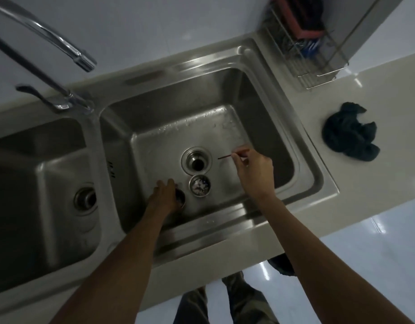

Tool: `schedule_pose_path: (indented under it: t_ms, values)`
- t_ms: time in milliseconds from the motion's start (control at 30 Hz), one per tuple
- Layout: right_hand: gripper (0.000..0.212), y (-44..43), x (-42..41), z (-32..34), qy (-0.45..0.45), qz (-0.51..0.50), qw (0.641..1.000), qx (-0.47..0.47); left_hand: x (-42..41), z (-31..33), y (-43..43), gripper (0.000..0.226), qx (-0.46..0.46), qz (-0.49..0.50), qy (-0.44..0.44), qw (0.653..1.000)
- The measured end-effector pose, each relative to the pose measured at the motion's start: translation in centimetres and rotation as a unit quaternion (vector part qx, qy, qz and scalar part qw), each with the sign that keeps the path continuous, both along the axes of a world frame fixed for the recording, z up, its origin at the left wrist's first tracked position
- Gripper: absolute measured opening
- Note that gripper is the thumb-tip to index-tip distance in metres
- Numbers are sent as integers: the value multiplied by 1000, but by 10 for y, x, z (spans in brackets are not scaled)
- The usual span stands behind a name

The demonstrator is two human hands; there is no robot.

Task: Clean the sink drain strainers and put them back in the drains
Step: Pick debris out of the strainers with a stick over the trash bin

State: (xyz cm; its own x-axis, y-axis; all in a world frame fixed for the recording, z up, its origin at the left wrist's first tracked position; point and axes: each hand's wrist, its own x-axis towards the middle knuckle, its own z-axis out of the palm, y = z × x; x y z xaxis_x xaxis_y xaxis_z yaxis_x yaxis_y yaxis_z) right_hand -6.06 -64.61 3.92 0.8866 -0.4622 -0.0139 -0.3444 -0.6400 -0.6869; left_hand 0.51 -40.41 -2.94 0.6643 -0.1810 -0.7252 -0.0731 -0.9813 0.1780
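Left grip (165,194) is closed over a dark round metal strainer cup (181,199) on the floor of the right stainless-steel basin (225,127). Its fingers bend down over the far rim, so only the cup's right edge shows. A second round steel strainer cup (199,185), full of pale debris, sits upright just right of the left grip, apart from it. Right grip (255,167) pinches a thin reddish stick (226,156), tip pointing left at the open round drain hole (197,162), not touching it. The drain lies between both grips. A crumpled dark cloth (351,134) lies on the pale counter (377,90), right of the right grip.
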Motion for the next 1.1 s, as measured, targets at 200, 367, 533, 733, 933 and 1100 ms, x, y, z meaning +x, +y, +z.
schedule_pose_path:
  t_ms: [200, 367, 533, 733, 933, 1100]
  values:
    - [9, -8, 19, -12, 5, 11, 1000, 10, -4, -9, -1, 79, 39, -12, 6, 999]
    - [8, -8, 23, -17, -10, 17, 1000, 15, 1, -15, -18, 104, -15, -56, -45, 997]
    - [10, -9, 19, -23, -15, 6, 999, 30, 9, -34, -40, 102, -42, -115, -83, 989]
    - [11, -11, 5, -13, -30, -21, 999, 35, 8, -33, -48, 89, -77, -103, -118, 985]
    - [14, -2, -24, 22, -71, -89, 993, 25, 8, 17, -65, 76, -195, -68, -166, 964]
    - [13, -3, -70, 67, -108, -135, 985, 19, -9, 82, -92, 72, -260, -132, -201, 935]
